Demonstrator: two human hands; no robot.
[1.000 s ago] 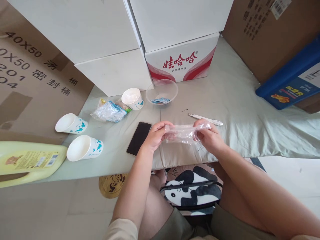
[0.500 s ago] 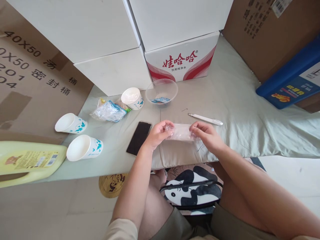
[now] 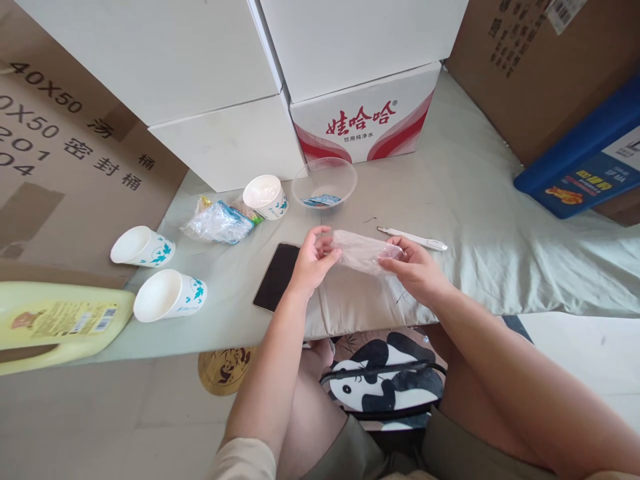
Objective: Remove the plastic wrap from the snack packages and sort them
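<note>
A crumpled, see-through plastic bag [image 3: 361, 251] stretches between my two hands, just above the cloth near its front edge. My left hand [image 3: 314, 259] has its thumb and curled fingers at the bag's left end. The other end is pinched between the thumb and fingers of my right hand [image 3: 414, 268]. Behind my right hand lies a white slim utility knife [image 3: 413, 239]. A black phone [image 3: 277, 277] rests flat beside my left hand, partly covered by it. Farther back stands a clear plastic bowl [image 3: 325, 183] with small blue packets [image 3: 323, 200] inside.
Three paper cups, one at the back [image 3: 265, 197], one at the left [image 3: 143, 246] and one nearer [image 3: 170, 295], stand by crumpled packaging [image 3: 219, 222]. A yellow jug [image 3: 60, 327], a blue container [image 3: 583, 153], white boxes [image 3: 225, 143] and brown cartons [image 3: 75, 173] surround the cloth [image 3: 480, 220].
The bag has tilted, its left end now higher and its surface more spread out. My left hand has risen slightly and its fingers have loosened a little; my right hand still grips its end.
</note>
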